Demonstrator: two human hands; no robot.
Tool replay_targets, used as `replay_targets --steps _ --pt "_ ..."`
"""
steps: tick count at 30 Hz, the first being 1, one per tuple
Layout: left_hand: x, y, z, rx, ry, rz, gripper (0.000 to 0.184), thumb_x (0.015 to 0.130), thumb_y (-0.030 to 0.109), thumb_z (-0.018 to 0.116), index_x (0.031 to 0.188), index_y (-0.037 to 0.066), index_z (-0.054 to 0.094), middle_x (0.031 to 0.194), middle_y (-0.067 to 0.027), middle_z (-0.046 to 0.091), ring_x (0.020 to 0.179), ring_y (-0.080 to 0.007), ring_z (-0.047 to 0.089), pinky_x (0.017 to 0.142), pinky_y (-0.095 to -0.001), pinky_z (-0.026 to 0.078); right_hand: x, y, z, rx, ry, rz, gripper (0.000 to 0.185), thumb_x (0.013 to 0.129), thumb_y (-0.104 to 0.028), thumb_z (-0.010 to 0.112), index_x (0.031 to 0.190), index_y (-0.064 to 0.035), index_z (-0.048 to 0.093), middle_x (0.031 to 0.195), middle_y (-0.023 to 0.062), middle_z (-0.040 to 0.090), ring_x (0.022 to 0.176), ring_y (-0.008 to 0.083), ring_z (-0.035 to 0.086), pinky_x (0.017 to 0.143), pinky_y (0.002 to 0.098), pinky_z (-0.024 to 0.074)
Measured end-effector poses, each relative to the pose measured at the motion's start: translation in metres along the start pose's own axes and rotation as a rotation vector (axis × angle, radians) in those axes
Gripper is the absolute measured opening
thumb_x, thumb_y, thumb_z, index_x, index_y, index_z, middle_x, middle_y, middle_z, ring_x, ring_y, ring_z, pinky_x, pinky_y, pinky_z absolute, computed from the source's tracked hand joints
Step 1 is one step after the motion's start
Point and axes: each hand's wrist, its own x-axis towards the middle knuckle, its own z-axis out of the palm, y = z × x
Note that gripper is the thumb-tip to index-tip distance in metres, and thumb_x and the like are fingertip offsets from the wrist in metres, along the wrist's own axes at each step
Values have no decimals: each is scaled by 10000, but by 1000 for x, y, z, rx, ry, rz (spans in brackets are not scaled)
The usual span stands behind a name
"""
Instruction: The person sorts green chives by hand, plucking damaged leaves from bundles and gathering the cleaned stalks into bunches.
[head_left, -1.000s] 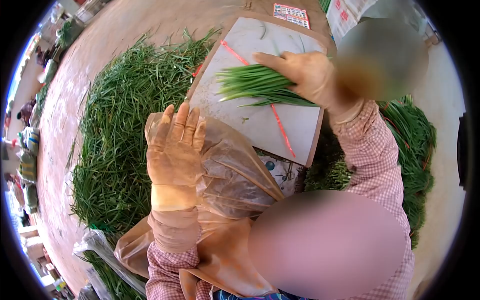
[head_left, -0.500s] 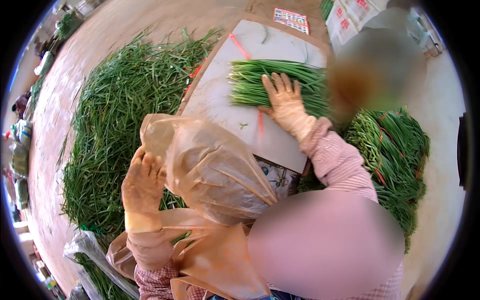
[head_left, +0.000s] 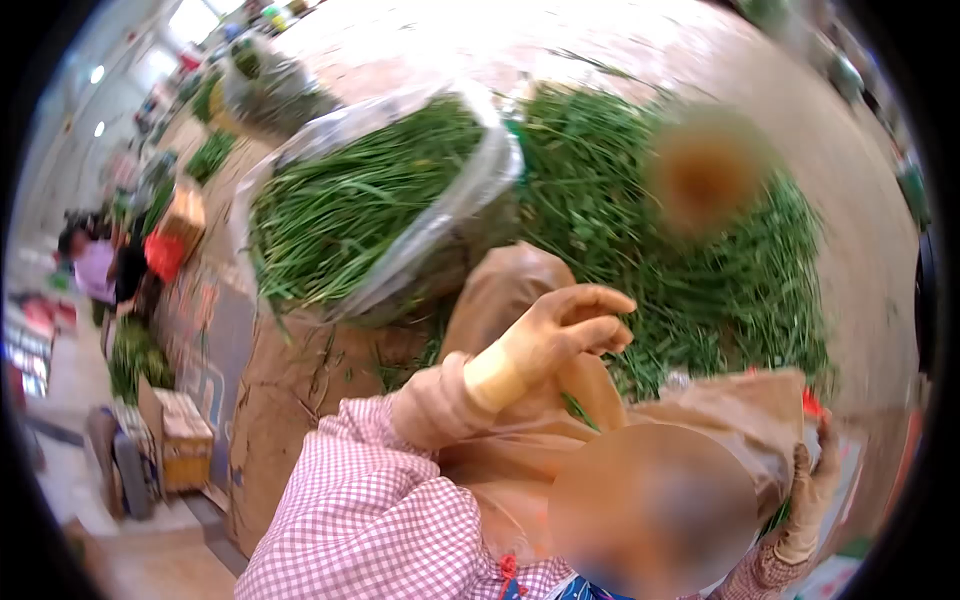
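My left hand [head_left: 585,325], in a stained tan glove, is raised over the brown apron [head_left: 510,450], its fingers bent with a gap between them and nothing held. My right hand [head_left: 815,485], gloved too, is at the lower right beside a pale board [head_left: 850,460]. Its thumb and fingers are apart, and I see nothing between them. A brown plastic sheet [head_left: 725,415] lies between the hands. Beyond them spreads a loose heap of green stalks [head_left: 700,300]. The bundle on the board is mostly hidden; a few green leaves show near my right wrist.
An open clear plastic bag [head_left: 505,150] full of green stalks stands left of the heap. Flattened cardboard [head_left: 300,390] lies on the floor. Further left are a cardboard box [head_left: 185,440] and a person in a light top [head_left: 95,268]. Blurred patches cover parts of the view.
The view has swung left, bringing in the stuffed bag and cardboard. The board has shifted to the lower right edge. My right hand no longer lies flat on the bundle's middle.
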Motion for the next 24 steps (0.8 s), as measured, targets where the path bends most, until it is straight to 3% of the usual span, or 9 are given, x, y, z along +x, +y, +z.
replay_targets --steps 2,6,11,14,16,19,20,21,24 --pt "-40 6 -31 47 174 199 265 898 72 557 1152 -4 555 944 -49 624 897 -116 595 813 -239 479 44 -89 35 167 -242 -153 500 851 -117 630 1301 3 450 1276 145 516 1145 235 497 990 342 363" --pt "-126 20 -113 126 870 367 208 903 81 548 1088 1 597 880 -86 658 787 -134 633 733 -244 515 106 -249 149 118 -436 -773 424 760 -36 671 1169 -10 562 1091 139 609 961 278 592 852 356 459" --pt "-217 8 -226 292 1549 613 188 904 150 562 1065 70 618 824 -27 634 703 -88 571 635 -203 470 133 -402 305 376 -666 -1027 356 762 -79 673 1106 -27 598 1019 136 630 977 290 592 845 367 470" --pt "-237 3 -266 273 1650 694 206 903 159 569 1084 72 614 860 -15 628 736 -74 553 668 -205 452 119 -460 390 453 -700 -1246 312 774 -105 659 1075 -41 604 983 133 628 943 312 586 839 386 465" --pt "-235 0 -274 309 1691 562 244 919 189 564 1093 18 569 910 -36 611 830 -99 564 747 -213 456 106 -479 423 478 -689 -1448 298 776 -108 645 1066 -57 596 937 128 620 900 331 575 825 412 456" --pt "-229 -29 -281 494 1657 423 304 915 248 577 1093 2 557 933 -47 601 857 -123 556 792 -235 448 95 -478 434 426 -873 -1534 269 782 -97 630 1047 -68 596 939 109 609 874 323 577 787 417 466" --pt "-222 -31 -276 434 1641 401 356 908 287 587 1089 -16 545 965 -63 579 899 -132 534 818 -254 439 93 -473 438 422 -895 -1528 269 782 -97 630 1047 -68 596 939 109 609 874 323 577 787 417 466" --pt "-218 -39 -277 119 1574 331 383 908 293 589 1110 -25 524 994 -76 559 912 -132 520 822 -251 433 94 -469 441 431 -875 -1562 267 777 -88 632 1040 -68 594 944 108 606 870 322 577 785 414 469" --pt "-198 -55 -287 4 1648 436 422 895 300 608 1142 -23 496 1008 -74 544 893 -129 509 794 -243 431 104 -479 448 471 -724 -1580 270 766 -63 636 1032 -66 589 956 108 602 873 322 576 791 411 471"
